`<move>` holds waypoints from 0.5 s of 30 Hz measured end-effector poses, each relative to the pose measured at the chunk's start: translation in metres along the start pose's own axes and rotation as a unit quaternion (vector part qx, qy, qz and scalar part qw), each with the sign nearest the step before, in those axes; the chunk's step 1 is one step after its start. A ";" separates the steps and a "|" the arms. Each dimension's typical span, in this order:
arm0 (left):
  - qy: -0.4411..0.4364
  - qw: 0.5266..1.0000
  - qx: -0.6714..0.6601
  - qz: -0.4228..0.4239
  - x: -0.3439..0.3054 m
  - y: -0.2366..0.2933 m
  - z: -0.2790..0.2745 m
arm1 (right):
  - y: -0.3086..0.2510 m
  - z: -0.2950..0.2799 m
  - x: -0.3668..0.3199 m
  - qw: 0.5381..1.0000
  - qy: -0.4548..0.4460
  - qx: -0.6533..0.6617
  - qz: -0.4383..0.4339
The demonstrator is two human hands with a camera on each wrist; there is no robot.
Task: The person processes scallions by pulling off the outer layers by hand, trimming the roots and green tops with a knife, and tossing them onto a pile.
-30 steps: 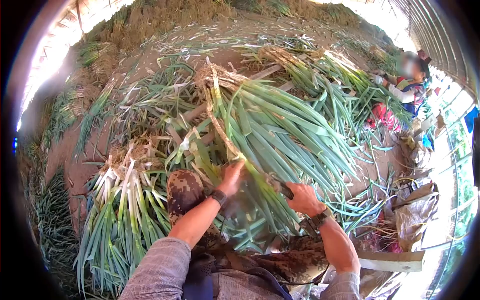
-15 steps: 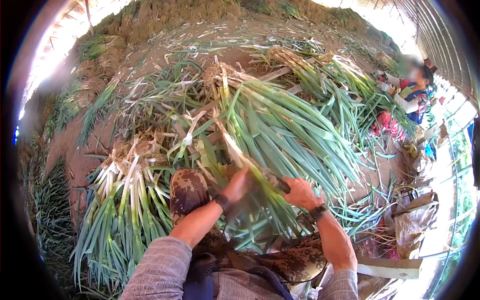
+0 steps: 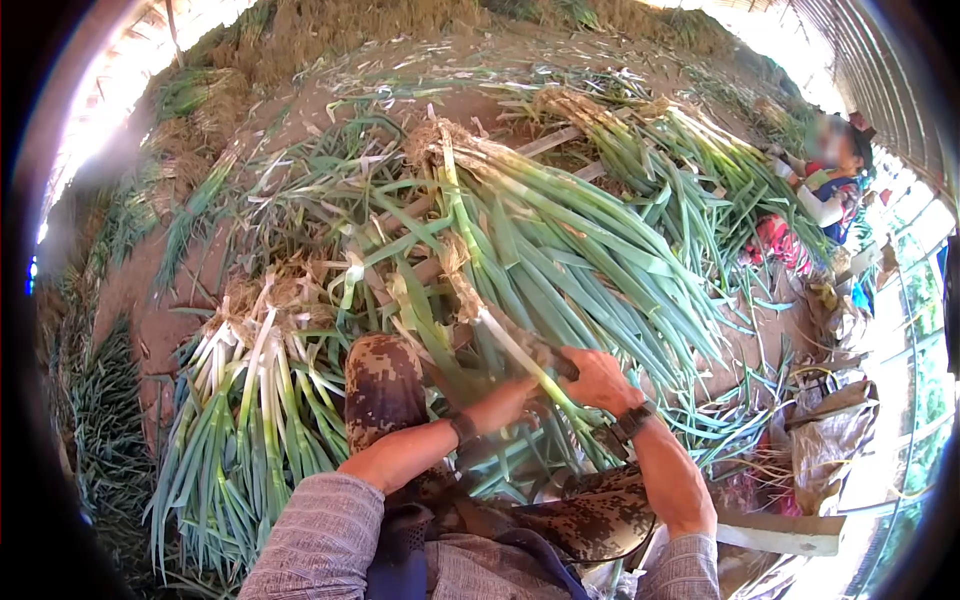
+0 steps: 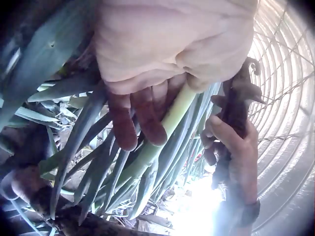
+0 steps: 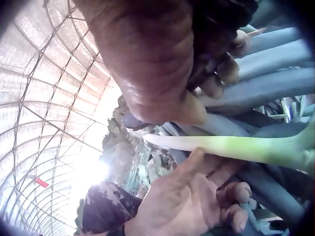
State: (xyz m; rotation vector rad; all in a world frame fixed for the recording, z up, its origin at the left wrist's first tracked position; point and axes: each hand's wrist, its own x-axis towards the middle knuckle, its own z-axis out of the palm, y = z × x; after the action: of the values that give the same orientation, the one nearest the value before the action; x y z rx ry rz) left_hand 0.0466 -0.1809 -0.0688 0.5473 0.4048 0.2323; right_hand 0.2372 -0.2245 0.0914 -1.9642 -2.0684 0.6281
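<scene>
A long green onion [image 3: 512,348] slants across in front of me, its pale stalk bare and brown roots at the upper left end. My left hand [image 3: 505,403] holds the stalk from below; in the right wrist view that hand's thumb touches the stalk and the other fingers are loosely bent. My right hand [image 3: 597,382] grips a dark gun-shaped tool [image 4: 237,105] close beside the stalk. The tool's front is blurred in the head view. Behind the hands lies a big heap of unpeeled green onions [image 3: 585,260], roots pointing away.
Peeled green onions [image 3: 250,400] with white stalks lie at the left beside my camouflage-clad knee [image 3: 382,385]. More onions [image 3: 640,150] and leaf scraps lie behind. Another person [image 3: 835,195] sits at the far right. A pale board [image 3: 780,533] is at the lower right.
My left hand has slid right along the stalk, closer to the right hand. More white stalk shows, and the loose outer layer hangs near the roots. The right hand has shifted slightly up.
</scene>
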 end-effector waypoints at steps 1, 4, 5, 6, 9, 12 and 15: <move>-0.021 1.000 -0.022 0.003 0.002 -0.002 -0.005 | 0.001 -0.001 0.000 1.000 -0.006 0.002 0.001; -0.015 0.999 -0.031 0.001 0.004 -0.002 -0.007 | 0.007 -0.001 -0.004 0.999 -0.011 0.030 0.003; -0.015 0.999 -0.033 0.001 0.002 -0.001 -0.007 | 0.008 0.001 -0.004 0.999 -0.013 0.030 0.002; 0.030 0.998 0.060 -0.012 -0.003 0.008 0.001 | 0.007 0.000 -0.007 0.999 -0.019 0.027 0.016; 0.138 0.951 0.277 -0.009 -0.011 0.049 0.013 | 0.031 0.022 -0.011 1.000 0.000 0.003 -0.004; 0.280 0.887 0.356 0.091 0.002 0.050 -0.035 | 0.030 0.025 -0.014 1.000 0.001 -0.017 -0.014; 0.371 0.874 0.216 0.228 0.011 0.060 -0.054 | 0.024 0.022 -0.007 0.999 -0.033 -0.027 0.011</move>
State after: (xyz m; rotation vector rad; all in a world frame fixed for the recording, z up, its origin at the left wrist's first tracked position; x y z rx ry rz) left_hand 0.0262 -0.1028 -0.0813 0.9933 1.0939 0.8356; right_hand 0.2501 -0.2348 0.0624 -2.0250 -2.1264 0.6573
